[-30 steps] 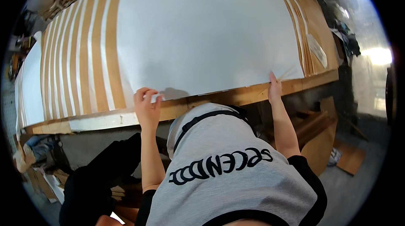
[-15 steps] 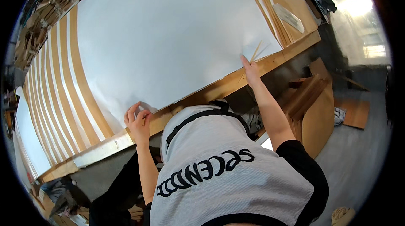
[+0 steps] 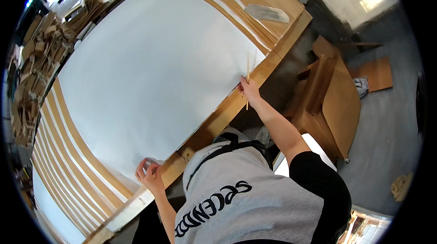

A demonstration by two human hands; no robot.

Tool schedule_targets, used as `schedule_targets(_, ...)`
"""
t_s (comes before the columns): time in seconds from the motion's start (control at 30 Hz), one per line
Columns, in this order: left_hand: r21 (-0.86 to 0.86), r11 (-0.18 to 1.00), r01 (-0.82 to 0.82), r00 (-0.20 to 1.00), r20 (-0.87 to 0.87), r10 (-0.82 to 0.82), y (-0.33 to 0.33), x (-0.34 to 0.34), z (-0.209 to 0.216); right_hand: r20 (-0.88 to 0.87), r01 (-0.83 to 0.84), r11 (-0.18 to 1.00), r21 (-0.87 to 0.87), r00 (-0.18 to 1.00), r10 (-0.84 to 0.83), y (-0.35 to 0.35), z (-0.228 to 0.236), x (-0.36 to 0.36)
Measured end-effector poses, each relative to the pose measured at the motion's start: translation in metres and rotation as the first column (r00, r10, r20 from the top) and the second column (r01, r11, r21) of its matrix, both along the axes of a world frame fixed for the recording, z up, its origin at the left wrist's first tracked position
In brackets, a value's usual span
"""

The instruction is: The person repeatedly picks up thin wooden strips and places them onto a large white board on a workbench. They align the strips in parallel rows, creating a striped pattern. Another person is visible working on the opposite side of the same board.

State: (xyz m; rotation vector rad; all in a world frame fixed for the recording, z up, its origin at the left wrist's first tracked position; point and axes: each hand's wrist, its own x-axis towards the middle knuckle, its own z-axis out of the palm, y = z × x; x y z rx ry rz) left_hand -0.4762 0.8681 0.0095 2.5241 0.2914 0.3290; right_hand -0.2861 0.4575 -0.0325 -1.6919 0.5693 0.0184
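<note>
A large white sheet, which looks like paper, covers the middle of a wooden-edged table. My left hand is at its near left corner, fingers bent and pinching the sheet's edge, which lifts slightly there. Farther right along the same edge, my right hand is closed around a thin, pale wooden stick. That stick pokes out above and below the fist; the right fingertips also touch the sheet's edge, though whether they grip it is hidden. Fanned brown and white sheets show in stripes at the left.
A wooden rail runs along the table's near side. More fanned brown sheets lie at the far right, with a clear flat piece on top. Brown cardboard stands right of my arm. Scrap cardboard is heaped beyond the table's left.
The view has turned, so the table slants more steeply. My right hand still holds the stick, which now points nearly straight up the picture. The left hand stays at the sheet's corner.
</note>
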Motion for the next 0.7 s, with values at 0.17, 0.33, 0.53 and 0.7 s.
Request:
schedule_targets(0.17, -0.013, 1.0, 0.02, 1.0, -0.013, -0.02, -0.002, 0.0, 0.001, -0.058, -0.039, 0.982, -0.182, 0.998, 0.029, -0.001, -0.004, 0.0)
schedule_targets(0.33, -0.109, 0.994, 0.005, 0.998, -0.057, -0.011, -0.01, -0.001, 0.003, -0.23, -0.036, 0.999, 0.039, 0.972, 0.044, -0.017, -0.007, 0.0)
schedule_targets(0.53, -0.138, 0.987, -0.082, 0.985, -0.161, 0.059, -0.025, 0.004, 0.02, 0.075, 0.139, 0.913, -0.383, 0.99, -0.119, -0.029, 0.034, -0.011)
schedule_targets(0.7, 0.186, 0.98, -0.071, 0.996, -0.045, 0.08, -0.07, 0.023, 0.033, 0.223, 0.332, 0.847, -0.416, 0.94, -0.259, -0.096, 0.023, -0.012)
